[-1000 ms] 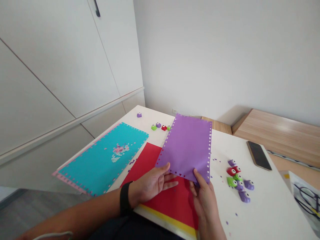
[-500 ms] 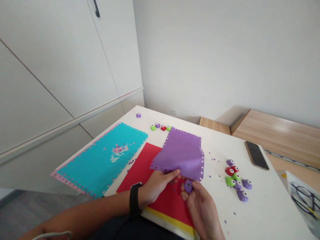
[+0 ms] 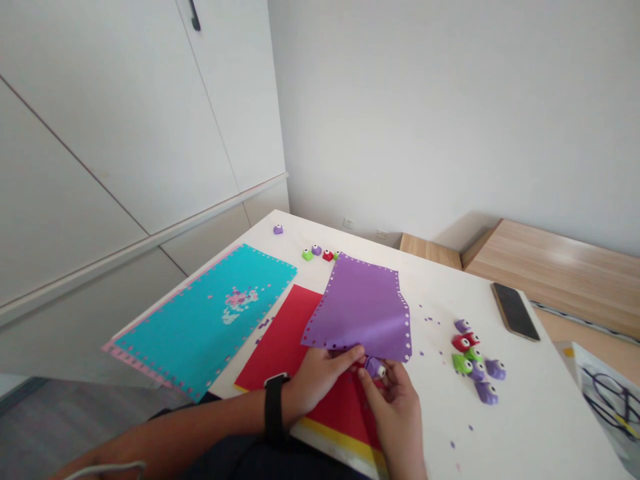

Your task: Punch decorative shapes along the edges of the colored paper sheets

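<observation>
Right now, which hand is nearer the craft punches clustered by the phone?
Right hand: it is left of the craft punches, with a gap. The left hand is farther left, beyond the right hand.

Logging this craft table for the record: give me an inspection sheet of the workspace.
Surface: white table, dotted with tiny purple paper bits.
Job's things: purple paper sheet, small holes along its edges; purple craft punch.
Clutter: teal paper sheet over pink paper sheet; red paper sheet; punch cluster; punch row; phone.
Hands: left hand, fingers at the sheet's lower edge; right hand, fingers on the punch.
Cables: white cord by the left arm.
Surroundings: white cabinet doors, white wall, wooden counter.
</observation>
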{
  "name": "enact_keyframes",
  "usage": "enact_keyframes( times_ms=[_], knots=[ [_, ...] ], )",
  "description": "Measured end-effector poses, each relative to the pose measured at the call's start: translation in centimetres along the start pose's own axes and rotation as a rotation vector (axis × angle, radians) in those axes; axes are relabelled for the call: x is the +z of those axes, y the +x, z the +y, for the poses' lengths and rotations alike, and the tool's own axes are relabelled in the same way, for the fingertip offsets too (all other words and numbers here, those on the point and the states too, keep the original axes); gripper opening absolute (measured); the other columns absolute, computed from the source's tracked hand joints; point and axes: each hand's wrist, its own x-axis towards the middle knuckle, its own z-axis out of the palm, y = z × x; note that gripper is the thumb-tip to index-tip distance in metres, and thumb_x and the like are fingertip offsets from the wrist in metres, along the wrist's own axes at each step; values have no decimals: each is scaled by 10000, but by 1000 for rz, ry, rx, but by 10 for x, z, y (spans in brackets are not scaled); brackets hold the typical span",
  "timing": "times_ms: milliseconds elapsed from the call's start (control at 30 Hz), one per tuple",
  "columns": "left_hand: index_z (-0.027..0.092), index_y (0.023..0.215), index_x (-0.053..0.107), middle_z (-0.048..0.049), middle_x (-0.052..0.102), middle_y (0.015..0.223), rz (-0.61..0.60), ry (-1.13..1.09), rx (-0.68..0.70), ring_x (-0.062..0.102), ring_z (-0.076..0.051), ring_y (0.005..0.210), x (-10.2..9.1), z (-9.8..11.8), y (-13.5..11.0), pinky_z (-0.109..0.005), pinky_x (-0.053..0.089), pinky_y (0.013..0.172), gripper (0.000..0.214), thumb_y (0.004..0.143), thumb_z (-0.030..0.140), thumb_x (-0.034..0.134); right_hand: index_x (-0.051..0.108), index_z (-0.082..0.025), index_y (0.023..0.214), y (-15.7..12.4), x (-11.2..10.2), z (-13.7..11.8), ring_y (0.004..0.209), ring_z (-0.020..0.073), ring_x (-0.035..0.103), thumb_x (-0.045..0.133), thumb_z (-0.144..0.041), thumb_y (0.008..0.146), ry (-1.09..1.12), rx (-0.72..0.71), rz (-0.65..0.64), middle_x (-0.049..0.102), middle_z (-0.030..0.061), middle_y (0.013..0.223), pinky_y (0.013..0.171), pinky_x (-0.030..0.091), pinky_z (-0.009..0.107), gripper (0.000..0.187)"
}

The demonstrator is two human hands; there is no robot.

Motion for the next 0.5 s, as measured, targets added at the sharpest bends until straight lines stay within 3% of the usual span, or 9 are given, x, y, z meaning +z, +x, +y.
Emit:
enact_keyframes(
  times_ms=[167, 333, 500],
  knots=[
    [208, 956, 765, -58, 778, 1078, 29, 31, 71, 682, -269, 1057, 2, 4, -2, -377, 510, 984, 292, 782, 437, 809, 638, -199, 1006, -1, 3, 10, 550, 212, 654, 795, -517, 763, -57, 86, 64, 720, 40, 692, 493, 533, 292, 430],
    [191, 905, 752, -52, 783, 929, 43, 6, 38, 707, -257, 892, 3, 3, -3, -363, 553, 861, 303, 764, 449, 821, 651, -194, 996, -2, 5, 5, 632, 241, 704, 813, -519, 742, -149, 44, 97, 754, 78, 776, 531, 556, 297, 443],
    [197, 960, 763, -59, 783, 1049, 39, 11, 56, 699, -263, 1001, 0, 3, -3, -365, 531, 949, 295, 791, 434, 808, 657, -200, 1009, -4, 7, -4, 677, 233, 711, 805, -514, 758, -241, -30, 149, 754, 72, 830, 606, 571, 300, 428]
  ],
)
